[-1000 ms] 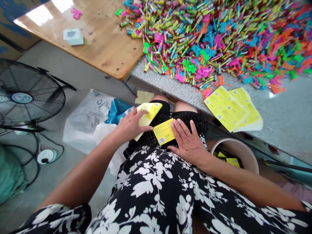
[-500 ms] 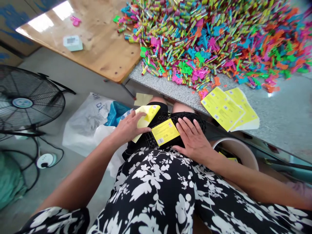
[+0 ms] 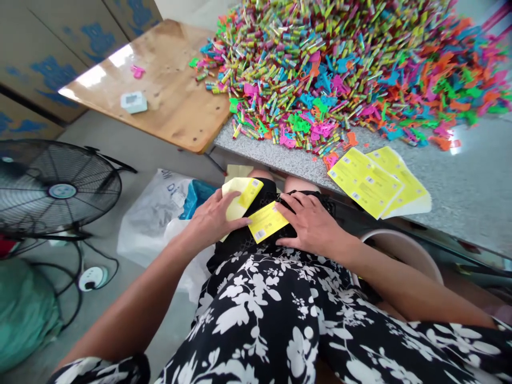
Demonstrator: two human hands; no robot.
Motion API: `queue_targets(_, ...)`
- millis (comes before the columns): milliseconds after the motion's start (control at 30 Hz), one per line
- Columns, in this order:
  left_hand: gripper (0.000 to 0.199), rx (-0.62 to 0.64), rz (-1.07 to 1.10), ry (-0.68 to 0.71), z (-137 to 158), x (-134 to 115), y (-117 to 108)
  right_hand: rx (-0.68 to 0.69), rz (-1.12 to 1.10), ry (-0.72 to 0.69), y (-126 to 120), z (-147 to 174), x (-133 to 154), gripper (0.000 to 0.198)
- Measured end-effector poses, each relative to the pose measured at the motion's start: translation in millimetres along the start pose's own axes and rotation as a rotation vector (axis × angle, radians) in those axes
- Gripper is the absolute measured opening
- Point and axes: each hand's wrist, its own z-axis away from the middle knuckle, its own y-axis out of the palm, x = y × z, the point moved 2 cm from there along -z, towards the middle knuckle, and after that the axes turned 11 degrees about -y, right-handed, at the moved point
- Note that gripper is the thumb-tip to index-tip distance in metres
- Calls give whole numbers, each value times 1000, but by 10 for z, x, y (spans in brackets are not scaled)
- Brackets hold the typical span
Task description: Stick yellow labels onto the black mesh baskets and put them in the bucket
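Note:
My left hand (image 3: pixel 211 217) grips a curled yellow label sheet (image 3: pixel 245 193) with pale backing, its thumb reaching the left end of a single yellow label (image 3: pixel 266 221). That label lies over the dark lap, on what looks like a black mesh piece (image 3: pixel 280 196), mostly hidden. On the label's right end rest the fingertips of my right hand (image 3: pixel 310 221); its fingers are apart and bent a little. Whether the label is still joined to the sheet, I cannot tell. More yellow label sheets (image 3: pixel 364 178) lie on the table edge to the right.
A big heap of small colourful plastic pieces and tubes (image 3: pixel 288 69) covers the grey speckled table (image 3: pixel 256 152). Left are a wooden table (image 3: pixel 172 101) with a small white box (image 3: pixel 134 102), a floor fan (image 3: pixel 60 189) and plastic bags (image 3: pixel 150 213). A white bucket (image 3: pixel 424 253) stands right.
My right hand has moved slightly left and up, with its fingers now over the label's right end. My left hand keeps hold of the sheet. The view has shifted a little.

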Motion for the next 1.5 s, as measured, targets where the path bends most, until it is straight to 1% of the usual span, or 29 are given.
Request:
queue_targets(100, 107, 10, -75, 64, 95, -177, 26, 2, 7, 7, 4, -4, 23, 85)
queue_targets(167, 117, 25, -111, 100, 155, -251, 65, 10, 9, 28, 1, -21, 23, 83)
queue_targets(267, 124, 25, -143, 119, 227, -295, 114, 16, 2, 37, -17, -64, 9, 90)
queue_targets(367, 128, 30, -149, 117, 276, -316, 160, -4, -8, -8, -35, -102, -3, 94)
queue_targets(433, 126, 51, -143, 113, 301, -334, 193, -15, -8, -36, -33, -110, -6, 94)
queue_targets(533, 116, 72, -138, 109, 326, -346, 228, -21, -10, -54, -4, -96, -11, 97)
queue_targets(700, 107, 111, -105, 132, 337, -320, 234, -38, -71, -82, 60, -55, -15, 93)
queue_targets(833, 103, 124, -118, 147, 327, -313, 226, -59, -74, -23, 76, -86, 60, 99)
queue_targets(967, 99, 116, -124, 168, 325, -319, 216, -45, -32, 58, 74, -144, 155, 92)
queue_targets(1033, 98, 113, -121, 176, 328, -324, 211, -39, -49, 72, 77, -159, 172, 91)
queue_targets(1167, 97, 98, -135, 154, 325, -333, 213, -46, -81, 97, 100, -171, 175, 99)
queue_targets(1267, 101, 83, -126, 138, 316, -338, 225, -65, -57, 126, 102, -176, 191, 95)
queue_targets(1367, 101, 91, -118, 144, 310, -342, 242, -60, -35, 104, 71, -179, 198, 89)
queue_targets(1500, 100, 95, -96, 133, 297, -334, 246, -35, -24, 38, 14, -169, 133, 87)
